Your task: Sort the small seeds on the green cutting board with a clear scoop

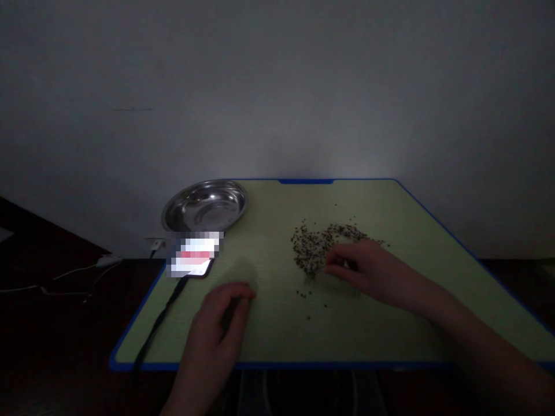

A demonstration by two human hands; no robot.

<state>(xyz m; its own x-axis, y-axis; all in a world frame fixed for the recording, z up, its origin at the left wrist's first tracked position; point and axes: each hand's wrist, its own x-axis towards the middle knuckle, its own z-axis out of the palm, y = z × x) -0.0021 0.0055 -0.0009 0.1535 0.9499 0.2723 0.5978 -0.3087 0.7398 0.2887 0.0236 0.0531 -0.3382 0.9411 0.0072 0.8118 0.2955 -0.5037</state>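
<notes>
A loose pile of small dark and pale grains or beans [310,249] lies right of the middle of the yellow-green table [269,335]. At the pile's near right edge is my right hand [362,268], its thumb and fingertips brought together in a pinch. Whatever is between those fingertips is too small to make out. My left hand [217,323] hovers at or rests on the table's front left, fingers curled and thumb tip meeting the index finger. I cannot see if anything is in it. Several stray grains [303,294] lie between the hands.
A shiny metal bowl [208,225] stands at the table's back left corner. In front of it lies a lit phone [202,268] with a dark strap [162,318] running over the front edge. A grey wall [277,86] rises behind; white cables [78,268] lie at left.
</notes>
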